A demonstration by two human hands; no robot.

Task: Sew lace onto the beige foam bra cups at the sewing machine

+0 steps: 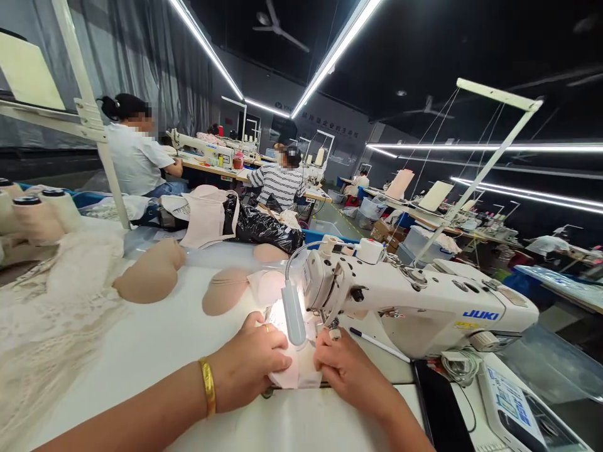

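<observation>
A pale pink fabric piece [286, 371] lies on the sewing machine bed under the lamp's bright light. My left hand [249, 361], with a gold bangle at the wrist, has its fingers curled onto the fabric's left edge. At the right edge, close to the needle area, my right hand [346, 363] pinches the same fabric. The white JUKI sewing machine [414, 307] stands just beyond and right of my hands. A small grey lamp [294, 314] hangs between them, hiding part of the fabric. Farther back lie beige moulded bra cups [151, 273].
Cream lace [61, 314] spreads over the table's left side, with thread cones [38, 216] behind it. A pen [379, 345], a black phone [440, 408] and a white box [513, 402] lie at right. Co-workers sit at machines beyond a black plastic bag [264, 227].
</observation>
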